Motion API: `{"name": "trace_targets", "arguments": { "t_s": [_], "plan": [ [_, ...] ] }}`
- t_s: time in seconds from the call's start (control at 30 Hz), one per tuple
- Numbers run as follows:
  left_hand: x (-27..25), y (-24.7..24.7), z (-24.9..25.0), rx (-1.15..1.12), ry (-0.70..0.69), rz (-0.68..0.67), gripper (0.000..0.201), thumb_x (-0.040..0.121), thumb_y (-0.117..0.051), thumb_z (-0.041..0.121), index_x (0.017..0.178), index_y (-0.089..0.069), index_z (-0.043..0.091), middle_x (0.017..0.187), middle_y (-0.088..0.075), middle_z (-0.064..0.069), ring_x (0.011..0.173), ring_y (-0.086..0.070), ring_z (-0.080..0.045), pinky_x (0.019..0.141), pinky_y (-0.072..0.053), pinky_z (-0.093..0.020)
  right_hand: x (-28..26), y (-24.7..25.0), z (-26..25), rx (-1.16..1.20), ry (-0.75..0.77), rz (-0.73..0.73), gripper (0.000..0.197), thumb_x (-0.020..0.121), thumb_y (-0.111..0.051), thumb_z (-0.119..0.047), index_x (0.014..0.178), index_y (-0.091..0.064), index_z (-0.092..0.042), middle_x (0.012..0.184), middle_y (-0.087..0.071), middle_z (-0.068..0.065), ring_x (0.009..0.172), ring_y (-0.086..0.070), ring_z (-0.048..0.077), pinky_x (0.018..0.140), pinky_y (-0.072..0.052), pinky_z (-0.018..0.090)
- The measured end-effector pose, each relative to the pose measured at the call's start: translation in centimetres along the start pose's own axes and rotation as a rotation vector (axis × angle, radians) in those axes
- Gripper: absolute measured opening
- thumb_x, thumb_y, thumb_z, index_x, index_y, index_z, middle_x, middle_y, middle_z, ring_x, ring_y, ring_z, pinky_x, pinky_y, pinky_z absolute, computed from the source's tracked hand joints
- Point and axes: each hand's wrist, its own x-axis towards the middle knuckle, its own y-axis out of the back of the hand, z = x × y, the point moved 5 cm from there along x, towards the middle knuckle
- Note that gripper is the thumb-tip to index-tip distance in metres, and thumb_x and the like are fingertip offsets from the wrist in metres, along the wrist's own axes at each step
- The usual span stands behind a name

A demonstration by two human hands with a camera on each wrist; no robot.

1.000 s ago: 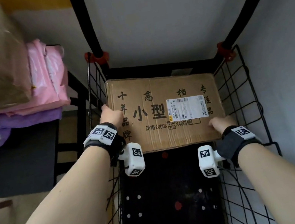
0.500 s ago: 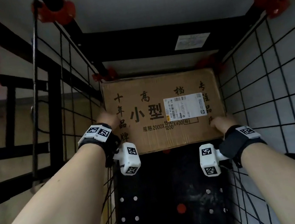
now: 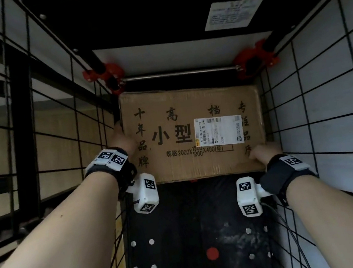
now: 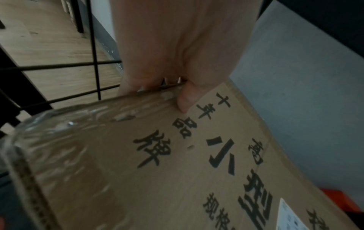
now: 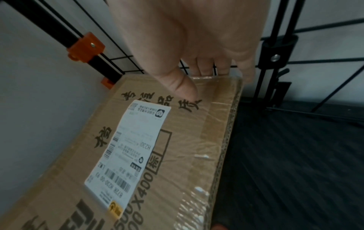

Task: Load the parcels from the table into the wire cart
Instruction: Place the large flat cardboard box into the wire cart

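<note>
A flat brown cardboard parcel with black printed characters and a white shipping label is deep inside the black wire cart, near its far end. My left hand grips the parcel's left edge, thumb on top and fingers under it. My right hand grips the near right corner the same way, thumb on the top face. The parcel sits low over the cart's dark floor; whether it touches the floor is hidden.
Wire grid walls close in on both sides. Red clamps hold the cart's back posts, with a metal bar between them. The black floor in front of the parcel has bolts and a red dot. Wooden floor shows through the left wall.
Both hands have lowered the parcel from the cart's top rim down toward its floor. The camera followed down, so the table and its pink and purple parcels have left the view.
</note>
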Motion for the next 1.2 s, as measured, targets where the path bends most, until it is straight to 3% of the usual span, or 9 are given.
{"name": "trace_targets", "arguments": {
  "t_s": [0.1, 0.2, 0.27, 0.4, 0.57, 0.77, 0.87, 1.07, 1.2],
  "plan": [
    [0.2, -0.6, -0.2, 0.017, -0.015, -0.038, 0.068, 0.093, -0.047, 0.003, 0.151, -0.019, 0.024, 0.139, -0.047, -0.014, 0.119, -0.051, -0.034, 0.099, -0.046, -0.052, 0.2, 0.1, -0.2, 0.017, 0.003, 0.024, 0.032, 0.091, -0.049, 0.0, 0.123, -0.054, 0.003, 0.123, -0.059, 0.017, 0.081, -0.051, 0.022, 0.061, -0.042, 0.023],
    [0.0, -1.0, -0.3, -0.009, -0.018, -0.032, 0.065, 0.096, -0.045, 0.008, 0.151, -0.018, 0.029, 0.139, -0.045, -0.007, 0.118, -0.051, -0.031, 0.097, -0.047, -0.05, 0.0, 0.3, -0.7, 0.097, 0.029, 0.068, 0.041, 0.09, -0.051, -0.001, 0.131, -0.049, 0.001, 0.129, -0.056, 0.017, 0.111, -0.055, 0.029, 0.078, -0.038, 0.024],
    [-0.1, -0.9, -0.3, -0.011, -0.02, -0.02, 0.062, 0.095, -0.046, 0.007, 0.149, -0.023, 0.025, 0.139, -0.046, -0.008, 0.118, -0.051, -0.03, 0.098, -0.046, -0.05, 0.2, 0.1, -0.8, 0.113, 0.027, 0.072, 0.046, 0.09, -0.052, -0.002, 0.135, -0.046, 0.0, 0.132, -0.054, 0.015, 0.117, -0.054, 0.03, 0.08, -0.037, 0.026],
    [0.2, -0.7, -0.5, 0.029, 0.026, -0.017, 0.064, 0.095, -0.047, 0.004, 0.151, -0.019, 0.014, 0.145, -0.04, -0.015, 0.127, -0.044, -0.034, 0.104, -0.04, -0.045, 0.6, -0.1, -0.9, 0.15, 0.031, 0.075, 0.05, 0.088, -0.053, -0.004, 0.138, -0.044, -0.003, 0.133, -0.054, 0.015, 0.117, -0.054, 0.03, 0.083, -0.04, 0.027],
    [0.0, -0.6, -0.4, 0.033, 0.025, -0.008, 0.059, 0.094, -0.045, 0.0, 0.148, -0.025, 0.011, 0.141, -0.044, -0.017, 0.123, -0.047, -0.034, 0.103, -0.042, -0.046, 1.0, -0.2, -0.9, 0.127, 0.023, 0.097, 0.048, 0.089, -0.048, -0.007, 0.137, -0.045, -0.005, 0.132, -0.054, 0.016, 0.115, -0.055, 0.031, 0.09, -0.045, 0.033],
    [-0.4, -0.4, -0.2, 0.032, 0.027, -0.03, 0.058, 0.094, -0.043, 0.0, 0.148, -0.026, 0.013, 0.139, -0.045, -0.017, 0.121, -0.049, -0.036, 0.102, -0.042, -0.05, 1.0, -0.2, -0.6, 0.042, -0.007, 0.089, 0.046, 0.089, -0.051, -0.007, 0.134, -0.045, -0.001, 0.132, -0.054, 0.018, 0.114, -0.056, 0.032, 0.085, -0.045, 0.033],
    [-0.6, -0.3, -0.2, 0.038, 0.031, -0.037, 0.061, 0.095, -0.044, 0.001, 0.15, -0.021, 0.013, 0.143, -0.042, -0.016, 0.125, -0.046, -0.034, 0.104, -0.041, -0.047, 1.3, -0.4, -0.4, 0.006, -0.016, 0.076, 0.035, 0.091, -0.048, -0.006, 0.124, -0.048, 0.002, 0.132, -0.054, 0.019, 0.104, -0.056, 0.029, 0.075, -0.045, 0.031],
    [-1.1, -0.4, -0.6, 0.002, 0.019, -0.028, 0.064, 0.096, -0.046, 0.004, 0.152, -0.017, 0.016, 0.146, -0.039, -0.015, 0.128, -0.043, -0.032, 0.103, -0.04, -0.04, 1.4, -0.7, 0.4, -0.003, -0.034, 0.102, 0.042, 0.09, -0.046, -0.008, 0.131, -0.047, 0.003, 0.131, -0.054, 0.021, 0.114, -0.055, 0.035, 0.094, -0.045, 0.039],
    [-1.1, -0.3, -0.9, -0.012, 0.047, -0.051, 0.063, 0.095, -0.047, 0.006, 0.151, -0.02, 0.016, 0.145, -0.041, -0.015, 0.126, -0.046, -0.034, 0.104, -0.041, -0.044, 1.0, -0.6, 0.2, -0.01, -0.044, 0.068, 0.049, 0.091, -0.047, -0.005, 0.139, -0.039, 0.003, 0.136, -0.05, 0.02, 0.118, -0.053, 0.035, 0.092, -0.044, 0.035]
  ]
}}
